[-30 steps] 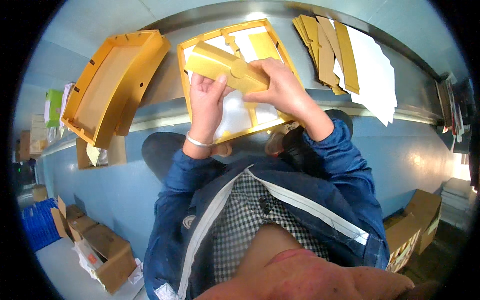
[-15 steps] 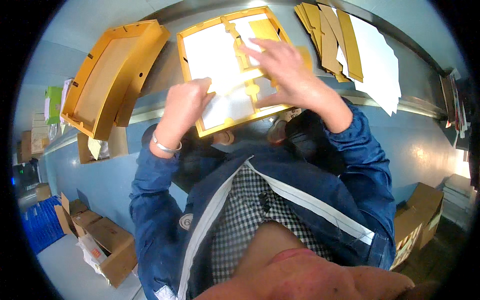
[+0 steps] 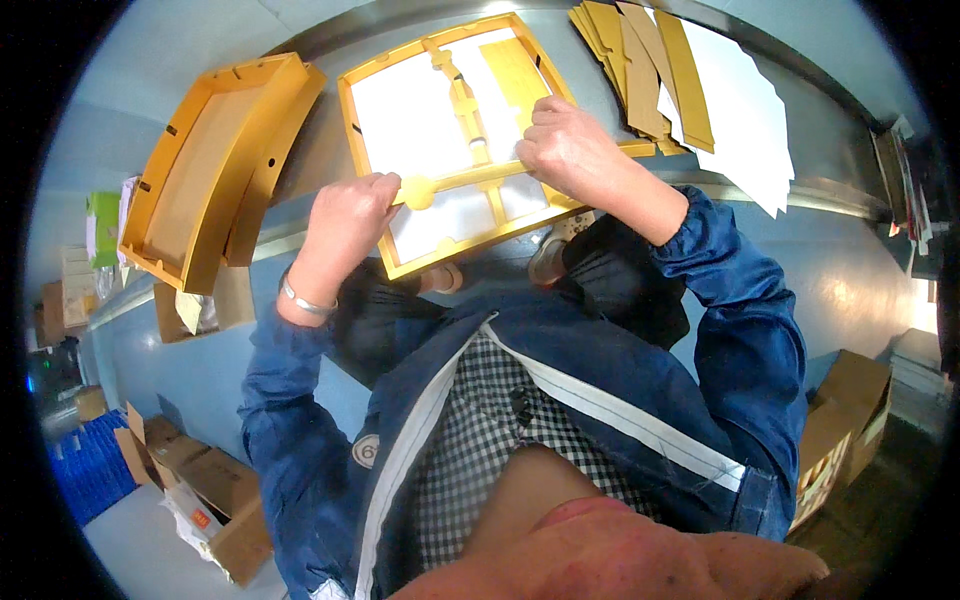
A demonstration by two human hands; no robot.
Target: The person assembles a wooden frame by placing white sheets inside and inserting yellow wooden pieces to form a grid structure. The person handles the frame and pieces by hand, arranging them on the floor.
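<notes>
our right hand [image 3: 572,150], spread moments ago, now grips the yellow cardboard strip [image 3: 460,181]; our left hand [image 3: 345,225] pinches its left end; so both hold it over the yellow tray [image 3: 432,262], upper centre of frame

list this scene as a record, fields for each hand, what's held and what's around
left grip: closed on the yellow strip, near its left end
right grip: closed on the strip, farther right
strip position: crosswise over the open yellow box; contact unclear
left wrist: silver bracelet
to the left: a second yellow box
to the right: flat cardboard pieces and white sheets
</notes>
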